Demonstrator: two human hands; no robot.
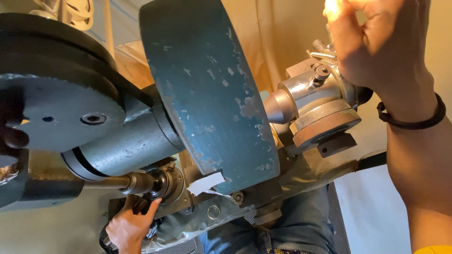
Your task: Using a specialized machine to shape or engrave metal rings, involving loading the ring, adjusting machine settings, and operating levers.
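Note:
My left hand [128, 226] is low at the left, under a dark round knob [157, 184] on the end of a steel shaft [106, 182]. Its thumb touches the knob and its fingers curl around the dark part just below. My right hand [376, 40], with a black band on the wrist, is at the top right. Its fingers are closed on a small metal lever [324, 55] on top of a shiny tailstock [313, 96], whose pointed steel centre [278, 106] faces left.
A large blue-green guard [207, 89] with chipped paint fills the middle. A grey pulley disc [61, 113] and a cylindrical housing [127, 141] lie at the left. My jeans [282, 226] show below, beside a pale floor [372, 211].

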